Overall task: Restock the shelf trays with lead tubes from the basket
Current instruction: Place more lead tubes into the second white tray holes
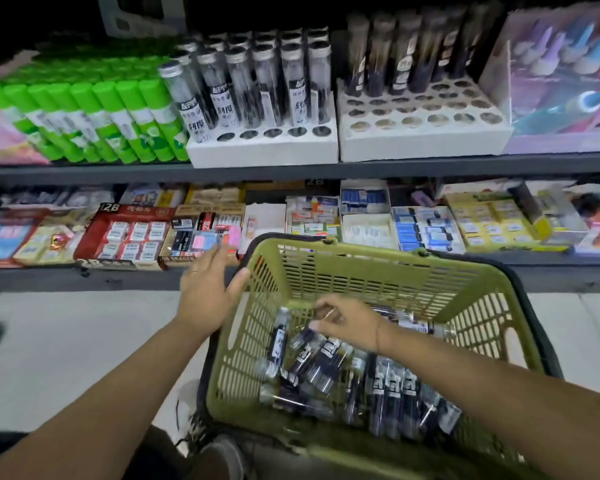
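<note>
The lead tubes [326, 368] lie heaped toward the near edge of the green basket [378, 252], below the shelf's white trays [262, 150]. They look light, stiff and slick, likely to roll, so pinch one mid-body at the label. The right grip [347, 320] curls over the heap; I cannot tell whether it is grasping one. The left grip [208, 289] is released beside the basket's far-left corner.

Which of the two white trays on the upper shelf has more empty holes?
The right tray: only its back row holds tubes. The left tray is empty only in front.
</note>
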`<action>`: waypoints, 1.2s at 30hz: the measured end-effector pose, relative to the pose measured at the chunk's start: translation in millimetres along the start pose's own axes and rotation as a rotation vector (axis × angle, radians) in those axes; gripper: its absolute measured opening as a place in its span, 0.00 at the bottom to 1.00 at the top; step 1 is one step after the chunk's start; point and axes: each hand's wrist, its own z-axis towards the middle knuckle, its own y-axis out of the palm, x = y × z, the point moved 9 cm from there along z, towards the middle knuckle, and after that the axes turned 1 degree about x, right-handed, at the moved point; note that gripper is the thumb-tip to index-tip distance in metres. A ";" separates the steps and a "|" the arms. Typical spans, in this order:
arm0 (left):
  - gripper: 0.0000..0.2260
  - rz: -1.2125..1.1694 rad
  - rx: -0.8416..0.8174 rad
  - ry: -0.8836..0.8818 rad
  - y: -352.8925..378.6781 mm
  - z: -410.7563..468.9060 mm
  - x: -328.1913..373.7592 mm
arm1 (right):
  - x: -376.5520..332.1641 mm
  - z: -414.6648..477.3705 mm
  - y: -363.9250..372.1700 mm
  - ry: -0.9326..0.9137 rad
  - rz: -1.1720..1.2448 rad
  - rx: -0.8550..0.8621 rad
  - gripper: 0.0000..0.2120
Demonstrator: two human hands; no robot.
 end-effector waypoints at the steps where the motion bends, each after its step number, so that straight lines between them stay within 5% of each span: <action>1: 0.32 -0.089 -0.053 -0.080 9.3 -6.1 -15.7 | 16.8 0.5 31.1 0.057 0.053 -0.117 0.24; 4: 0.34 -0.405 -0.221 -0.243 44.6 -30.0 -34.6 | 58.0 1.2 96.8 0.205 0.097 -0.316 0.35; 11: 0.23 -0.617 -0.068 -0.343 50.6 -37.0 -41.3 | 87.6 16.6 148.1 0.261 0.015 -0.371 0.43; 18: 0.23 -0.608 -0.051 -0.343 51.7 -35.7 -43.4 | 63.4 38.1 171.3 0.149 -0.241 -0.430 0.23; 21: 0.22 -0.608 -0.049 -0.345 52.1 -35.5 -44.4 | 64.3 37.7 175.9 0.171 -0.158 -0.492 0.15; 25: 0.23 -0.603 -0.035 -0.340 51.1 -34.9 -45.0 | 70.7 27.7 161.7 0.204 -0.076 -0.558 0.23; 28: 0.23 -0.598 -0.036 -0.332 50.6 -34.1 -43.8 | 67.9 16.2 144.9 0.202 0.065 -0.583 0.10; 32: 0.26 -0.366 -0.037 -0.261 42.1 -32.2 -40.1 | 34.9 8.6 101.5 0.150 0.464 -0.468 0.06; 36: 0.33 -0.183 0.003 0.011 16.9 -24.0 9.8 | -19.3 10.5 33.6 -0.007 0.764 -0.284 0.11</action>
